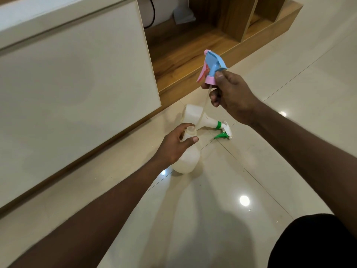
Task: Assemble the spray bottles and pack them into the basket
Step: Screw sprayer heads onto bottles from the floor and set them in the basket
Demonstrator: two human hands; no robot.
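- Dark clothing at bottom right, nearest the camera; both bare forearms reach out over it toward the middle of the view.
- Glossy cream floor tiles with thin grout lines and bright ceiling-light reflections.
- White cabinet panel fills the left side; wooden shelf unit behind it, with a black cable and a crumpled bit of white paper at the top.
- Left hand grips the neck and shoulder of a translucent white bottle, thumb across the front, fingers curled behind.
- That bottle stands roughly upright on the floor, open mouth up, long axis vertical.
- Right hand is raised above it, pinching the pink collar of a blue-and-pink trigger sprayer head, other fingers curled.
- Sprayer nozzle points up-left; its clear dip tube hangs down, tip at or just inside the bottle mouth.
- Second spray bottle with green-and-white trigger lies on its side on the floor just behind, head pointing right, long axis left-right.
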